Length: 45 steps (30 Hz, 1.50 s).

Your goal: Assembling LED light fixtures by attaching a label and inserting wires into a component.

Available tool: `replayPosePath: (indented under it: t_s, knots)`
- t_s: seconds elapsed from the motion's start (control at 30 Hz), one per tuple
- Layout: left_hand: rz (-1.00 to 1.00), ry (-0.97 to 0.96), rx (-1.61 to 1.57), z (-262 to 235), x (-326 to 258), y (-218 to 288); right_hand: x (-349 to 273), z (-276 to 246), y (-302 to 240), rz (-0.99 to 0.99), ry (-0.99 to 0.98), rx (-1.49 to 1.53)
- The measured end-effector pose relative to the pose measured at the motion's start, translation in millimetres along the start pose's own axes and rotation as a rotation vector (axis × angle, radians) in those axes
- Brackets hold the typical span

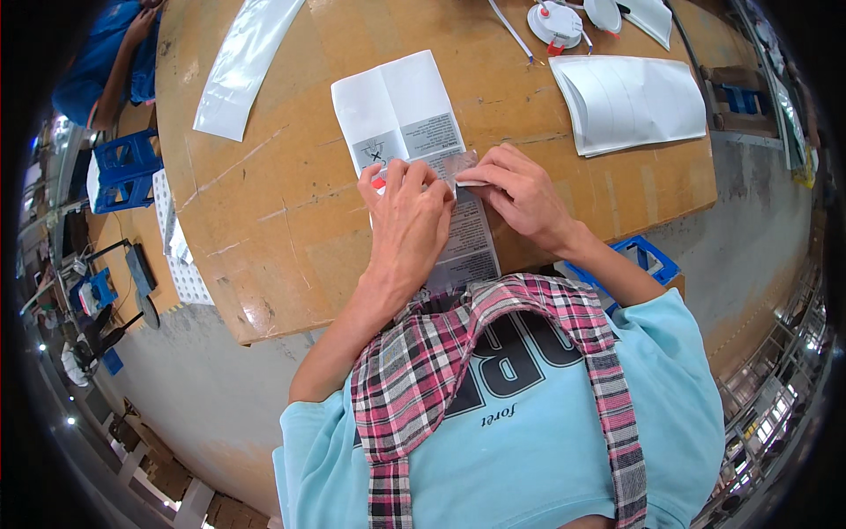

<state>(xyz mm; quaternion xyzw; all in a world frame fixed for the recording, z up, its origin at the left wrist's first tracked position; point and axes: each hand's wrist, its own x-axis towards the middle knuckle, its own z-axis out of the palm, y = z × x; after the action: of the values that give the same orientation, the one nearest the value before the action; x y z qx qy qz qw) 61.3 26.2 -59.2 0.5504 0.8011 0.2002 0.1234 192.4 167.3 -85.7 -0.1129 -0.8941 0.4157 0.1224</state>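
We see the printed leaflet (414, 141) lying on the brown table (264, 220), its long axis running away from us. Our left hand (407, 212) presses flat on it, while our right hand (520, 189) pinches its right edge, equally near.

Leaflet (401, 110) on table (291, 229); paper stack (630, 101) right.
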Motion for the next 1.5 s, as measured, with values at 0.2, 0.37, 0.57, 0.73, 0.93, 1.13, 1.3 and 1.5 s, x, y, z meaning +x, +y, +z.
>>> replayPosePath:
  t_s: [0.2, 0.37, 0.57, 0.73, 0.93, 1.13, 1.3, 1.5]
  knots:
    - [-0.012, 0.045, -0.054, 4.8, -0.7, -0.6, 8.3, -2.5, -11.8, 0.288, 0.013, 0.238]
    - [-0.050, 0.058, -0.188, 2.6, -1.1, -4.4, 7.8, 2.0, -8.0, 0.312, 0.013, 0.289]
    - [-0.085, 0.050, -0.245, -16.3, 20.2, -19.7, 2.4, 3.7, -11.4, 0.343, 0.049, 0.388]
    - [-0.042, -0.039, -0.204, -30.5, 29.9, -27.1, -5.6, 4.5, -13.3, 0.306, 0.110, 0.390]
    - [0.000, -0.185, -0.219, -25.7, 39.5, -29.4, -15.2, 6.8, -12.1, 0.149, 0.163, 0.264]
    - [0.023, -0.288, -0.162, -18.3, 52.8, -20.0, -16.3, 8.0, -14.7, 0.167, 0.186, 0.280]
    - [0.046, -0.340, -0.125, -9.2, 54.6, -21.2, -17.9, 11.2, -13.9, 0.147, 0.225, 0.294]
    - [-0.026, -0.293, -0.400, -14.1, 53.7, -19.3, -18.0, 10.4, -15.5, 0.286, 0.205, 0.322]
